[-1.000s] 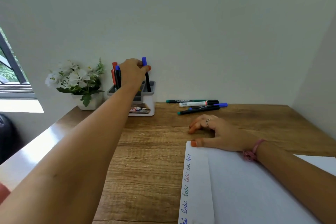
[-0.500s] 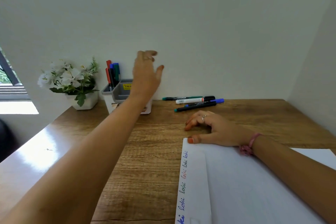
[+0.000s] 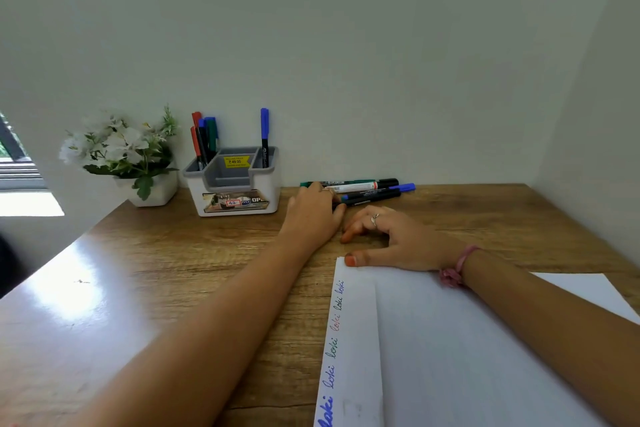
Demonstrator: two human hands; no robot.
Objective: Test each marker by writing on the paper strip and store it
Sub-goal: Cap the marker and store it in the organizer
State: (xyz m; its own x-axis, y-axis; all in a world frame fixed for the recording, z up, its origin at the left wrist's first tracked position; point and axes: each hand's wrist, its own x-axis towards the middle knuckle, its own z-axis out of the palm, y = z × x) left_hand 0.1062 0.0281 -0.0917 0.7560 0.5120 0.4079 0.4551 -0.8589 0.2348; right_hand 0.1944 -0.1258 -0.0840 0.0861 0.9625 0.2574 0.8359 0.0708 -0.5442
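Observation:
A white and grey organiser (image 3: 239,199) stands at the back of the desk. A blue-capped marker (image 3: 264,135) is upright in its right compartment, and several markers (image 3: 204,139) fill the left one. Several loose markers (image 3: 367,189) lie by the wall to its right. My left hand (image 3: 313,215) rests at their left ends, fingertips touching the nearest black marker (image 3: 372,200); the grip is hidden. My right hand (image 3: 391,241) lies flat, thumb pressing the top of the folded paper strip (image 3: 351,333), which carries handwritten words in blue, green and red.
A white pot of white flowers (image 3: 121,156) sits left of the organiser. A larger white sheet (image 3: 485,357) lies under my right forearm. Walls close the desk at the back and the right. A window (image 3: 17,170) is at the far left.
My left hand let go of the blue-capped marker in the organiser's right compartment, lifted away, and came down to the loose markers on the desk. The right hand stayed on the paper.

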